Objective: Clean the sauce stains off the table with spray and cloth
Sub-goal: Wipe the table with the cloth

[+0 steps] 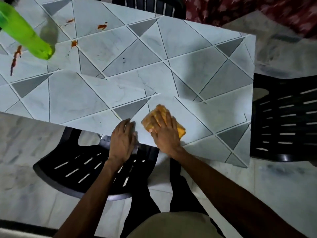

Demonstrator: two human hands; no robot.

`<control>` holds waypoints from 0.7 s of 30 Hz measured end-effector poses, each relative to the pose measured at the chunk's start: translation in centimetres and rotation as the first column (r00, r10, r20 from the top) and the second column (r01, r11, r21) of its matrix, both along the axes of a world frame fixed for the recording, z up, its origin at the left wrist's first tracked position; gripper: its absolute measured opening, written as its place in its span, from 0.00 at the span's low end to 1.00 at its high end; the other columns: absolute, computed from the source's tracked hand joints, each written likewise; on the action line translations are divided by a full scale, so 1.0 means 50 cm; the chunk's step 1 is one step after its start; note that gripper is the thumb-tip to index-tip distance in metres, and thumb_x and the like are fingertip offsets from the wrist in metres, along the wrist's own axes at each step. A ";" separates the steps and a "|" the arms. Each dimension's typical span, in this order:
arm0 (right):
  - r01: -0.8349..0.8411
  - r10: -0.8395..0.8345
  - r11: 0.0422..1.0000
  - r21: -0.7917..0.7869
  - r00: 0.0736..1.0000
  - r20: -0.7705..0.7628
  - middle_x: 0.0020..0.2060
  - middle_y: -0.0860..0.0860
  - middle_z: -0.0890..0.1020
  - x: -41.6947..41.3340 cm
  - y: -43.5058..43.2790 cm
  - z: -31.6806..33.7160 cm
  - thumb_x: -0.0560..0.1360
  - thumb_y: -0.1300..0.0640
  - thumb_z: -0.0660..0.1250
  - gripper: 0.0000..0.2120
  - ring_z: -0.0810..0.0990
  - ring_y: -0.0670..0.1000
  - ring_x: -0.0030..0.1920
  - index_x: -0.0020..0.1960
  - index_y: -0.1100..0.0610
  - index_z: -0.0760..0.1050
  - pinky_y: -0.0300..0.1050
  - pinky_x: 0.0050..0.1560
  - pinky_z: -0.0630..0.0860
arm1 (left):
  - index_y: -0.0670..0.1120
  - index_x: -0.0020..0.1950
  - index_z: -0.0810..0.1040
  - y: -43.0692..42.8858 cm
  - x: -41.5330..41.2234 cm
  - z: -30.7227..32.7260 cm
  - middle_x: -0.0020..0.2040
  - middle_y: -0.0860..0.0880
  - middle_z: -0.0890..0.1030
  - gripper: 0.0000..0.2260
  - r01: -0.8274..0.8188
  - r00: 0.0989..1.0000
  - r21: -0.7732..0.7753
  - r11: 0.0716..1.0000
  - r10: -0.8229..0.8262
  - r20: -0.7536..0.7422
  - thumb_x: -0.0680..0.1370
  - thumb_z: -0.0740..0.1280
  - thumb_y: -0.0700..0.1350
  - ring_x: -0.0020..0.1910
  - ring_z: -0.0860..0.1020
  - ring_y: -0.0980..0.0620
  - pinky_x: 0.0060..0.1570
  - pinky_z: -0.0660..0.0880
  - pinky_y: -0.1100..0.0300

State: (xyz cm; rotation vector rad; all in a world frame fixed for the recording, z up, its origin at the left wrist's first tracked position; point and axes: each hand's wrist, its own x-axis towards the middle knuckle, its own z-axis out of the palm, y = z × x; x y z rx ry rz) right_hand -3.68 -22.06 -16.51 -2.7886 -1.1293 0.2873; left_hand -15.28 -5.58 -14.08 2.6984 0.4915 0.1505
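Pressing the orange cloth (181, 131) flat on the desk (197, 69) with the right grip (163, 133), fingers laid straight over it, not pinching. Left grip (122, 140) is resting just beside it on the desk's near edge, fingers relaxed, holding nothing. Green spray bottle (29, 33) is sitting well away from both grips, far out and to the left. Sauce stains (102, 26) are all lying out by the bottle, well apart from the cloth, and are looking unwiped. Desk around the cloth is showing no sauce. Judging progress: barely started. Spraying and wiping the far-left stains is all left to do.
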 end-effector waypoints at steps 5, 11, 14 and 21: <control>-0.033 0.032 0.999 0.015 0.999 0.008 0.78 0.54 0.65 -0.090 -0.124 -0.005 0.81 0.45 0.55 0.26 0.65 0.63 0.75 0.78 0.49 0.64 0.61 0.69 0.68 | 0.41 0.69 0.73 0.091 -0.033 -0.022 0.68 0.40 0.73 0.19 0.093 0.996 0.009 0.996 -0.093 -0.001 0.81 0.62 0.50 0.66 0.71 0.40 0.66 0.67 0.49; 0.602 -0.600 0.797 0.048 0.798 -0.047 0.78 0.59 0.63 -0.017 -0.217 0.006 0.81 0.44 0.49 0.28 0.65 0.67 0.74 0.77 0.55 0.66 0.63 0.69 0.68 | 0.41 0.71 0.72 0.125 -0.058 -0.023 0.71 0.40 0.71 0.21 0.180 0.984 -0.067 0.981 -0.180 0.012 0.81 0.61 0.50 0.71 0.68 0.41 0.70 0.65 0.50; 0.781 -0.774 0.624 0.017 0.621 -0.124 0.80 0.57 0.58 0.014 -0.078 0.002 0.79 0.41 0.48 0.32 0.58 0.68 0.77 0.80 0.53 0.60 0.61 0.74 0.55 | 0.40 0.71 0.72 0.129 -0.059 -0.021 0.72 0.40 0.71 0.20 0.185 0.982 -0.102 0.977 -0.186 -0.002 0.81 0.60 0.49 0.71 0.68 0.41 0.71 0.65 0.50; 0.247 -0.246 0.968 0.042 0.969 -0.033 0.78 0.53 0.63 -0.132 0.219 0.004 0.80 0.48 0.59 0.27 0.61 0.63 0.77 0.78 0.50 0.63 0.62 0.72 0.65 | 0.40 0.66 0.74 0.214 -0.061 -0.023 0.68 0.39 0.73 0.18 0.218 0.974 0.063 0.974 -0.212 -0.085 0.79 0.58 0.45 0.67 0.71 0.39 0.66 0.70 0.46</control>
